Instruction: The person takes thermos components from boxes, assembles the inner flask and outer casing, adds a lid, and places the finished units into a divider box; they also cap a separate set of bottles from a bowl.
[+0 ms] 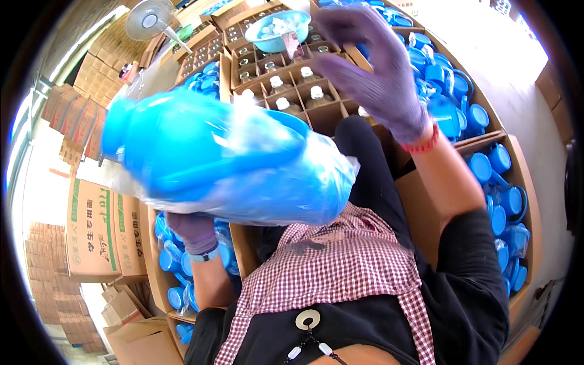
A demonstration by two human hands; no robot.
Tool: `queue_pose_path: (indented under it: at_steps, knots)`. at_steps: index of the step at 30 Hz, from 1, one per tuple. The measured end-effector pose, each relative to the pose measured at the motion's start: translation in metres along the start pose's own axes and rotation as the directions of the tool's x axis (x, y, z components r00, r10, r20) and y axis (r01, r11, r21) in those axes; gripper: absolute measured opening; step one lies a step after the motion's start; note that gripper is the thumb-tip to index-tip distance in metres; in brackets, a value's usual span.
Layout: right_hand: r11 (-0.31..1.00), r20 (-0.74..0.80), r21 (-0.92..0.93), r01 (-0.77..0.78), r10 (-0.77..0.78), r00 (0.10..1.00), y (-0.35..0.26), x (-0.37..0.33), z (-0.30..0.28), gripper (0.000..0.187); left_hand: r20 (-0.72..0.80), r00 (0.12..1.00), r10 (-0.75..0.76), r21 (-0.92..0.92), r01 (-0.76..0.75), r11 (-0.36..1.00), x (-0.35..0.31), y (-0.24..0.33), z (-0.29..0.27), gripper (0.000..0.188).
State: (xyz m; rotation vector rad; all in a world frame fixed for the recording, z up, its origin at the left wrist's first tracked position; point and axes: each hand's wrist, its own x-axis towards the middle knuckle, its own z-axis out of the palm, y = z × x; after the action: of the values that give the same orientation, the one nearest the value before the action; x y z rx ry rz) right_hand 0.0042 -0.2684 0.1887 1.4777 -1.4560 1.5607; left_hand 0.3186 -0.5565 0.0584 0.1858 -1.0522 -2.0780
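A large blue thermos flask point(201, 143) with a side handle lies slantwise across my lap, partly wrapped in a clear plastic bag point(261, 207). Its left end is smeared by motion. From below, my left hand point(193, 232) in a purple glove holds it up; the fingers are hidden behind the flask. My right hand point(380, 76), also gloved, is raised to the right of the flask with thumb and fingers apart and nothing between them. Beneath it, a divided carton point(298, 97) holds several clear bottles with white caps point(316, 92).
Cartons full of blue lids and handled parts stand on my right point(447, 118) and left point(182, 261). A blue basin point(278, 31) with small white pieces and a phone point(292, 45) sit on the far cartons. Left are a fan point(149, 19) and a closed carton point(100, 234).
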Motion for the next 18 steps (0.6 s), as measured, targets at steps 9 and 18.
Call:
queue_pose_path:
  at_steps: [9, 18]
  knots:
    - [0.992, -0.049, 0.122, -0.037, 0.043, 0.998, -0.041, -0.116, 0.037, 0.032, 0.0, 0.999, -0.033, -0.232, 0.032, 0.972, 0.001, -0.007, 0.002, 0.057]
    - [0.869, 0.225, -0.171, 0.464, -0.424, 0.877, -0.002, -0.08, 0.005, 0.037, 0.038, 0.982, -0.185, -0.23, 0.189, 0.955, -0.008, -0.029, -0.003, 0.061]
